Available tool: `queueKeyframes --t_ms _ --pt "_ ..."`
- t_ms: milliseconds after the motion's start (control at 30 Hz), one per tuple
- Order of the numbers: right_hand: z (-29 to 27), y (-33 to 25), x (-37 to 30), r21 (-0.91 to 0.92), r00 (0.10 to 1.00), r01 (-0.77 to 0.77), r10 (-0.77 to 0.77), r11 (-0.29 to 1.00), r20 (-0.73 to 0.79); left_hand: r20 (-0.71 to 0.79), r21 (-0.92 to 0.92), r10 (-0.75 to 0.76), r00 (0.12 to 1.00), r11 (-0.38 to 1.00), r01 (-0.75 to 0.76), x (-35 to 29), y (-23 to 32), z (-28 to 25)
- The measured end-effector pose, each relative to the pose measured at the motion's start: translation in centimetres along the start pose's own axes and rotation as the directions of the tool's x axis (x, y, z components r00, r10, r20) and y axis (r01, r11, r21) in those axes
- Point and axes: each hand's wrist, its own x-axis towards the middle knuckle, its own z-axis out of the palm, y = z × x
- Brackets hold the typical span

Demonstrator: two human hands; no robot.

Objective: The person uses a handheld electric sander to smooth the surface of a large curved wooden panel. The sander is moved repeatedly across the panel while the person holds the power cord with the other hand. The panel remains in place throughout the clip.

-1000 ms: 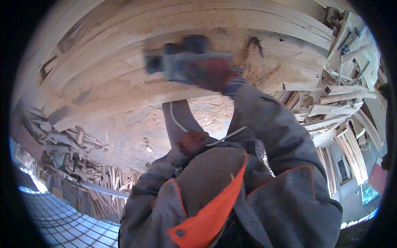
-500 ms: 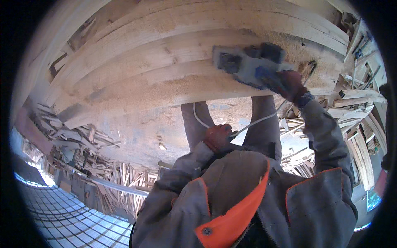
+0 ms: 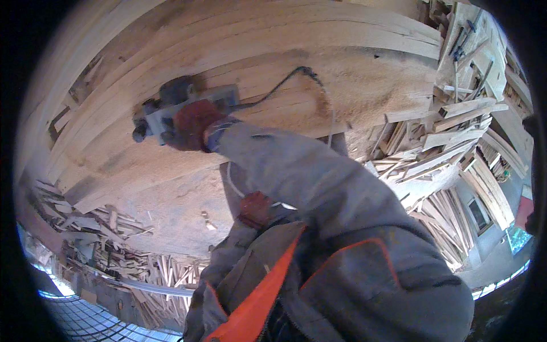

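My right hand [image 3: 198, 121], in a dark red glove, is wrapped round the grip of a grey and dark electric planer [image 3: 178, 91]. The planer rests on wide pale boards [image 3: 364, 80] toward their left side, and my arm stretches across my body to it. From its rear a dark cable [image 3: 279, 84] loops over the wood and turns pale farther right. Close to my waist my gloved left hand [image 3: 254, 208] is closed round the pale power cord [image 3: 231, 178]. My right sleeve hides part of the cord and my legs.
Sawdust covers the boards and the ground below. Scrap wood [image 3: 108, 228] is heaped at the left, and offcuts [image 3: 456, 137] pile up at the right. A metal rail [image 3: 154, 289] and wire mesh [image 3: 97, 319] lie at the lower left.
My right hand has carried the planer from the right part of the boards far to the left. My left hand stays by my waist with the cord. The view has shifted slightly.
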Motion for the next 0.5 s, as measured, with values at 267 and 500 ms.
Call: queueKeyframes --t_ms 267,500 --pt "-9.4 11.9 -8.3 -0.119 0.994 -0.001 0.014 0.993 0.105 -0.3 0.197 0.323 0.898 0.942 -0.273 0.3 1.2 2.8" --pt "-28.0 28.5 -27.0 -0.179 0.971 -0.223 0.235 0.958 0.049 -0.076 0.106 0.166 0.983 0.982 -0.157 4.1 9.3 3.6"
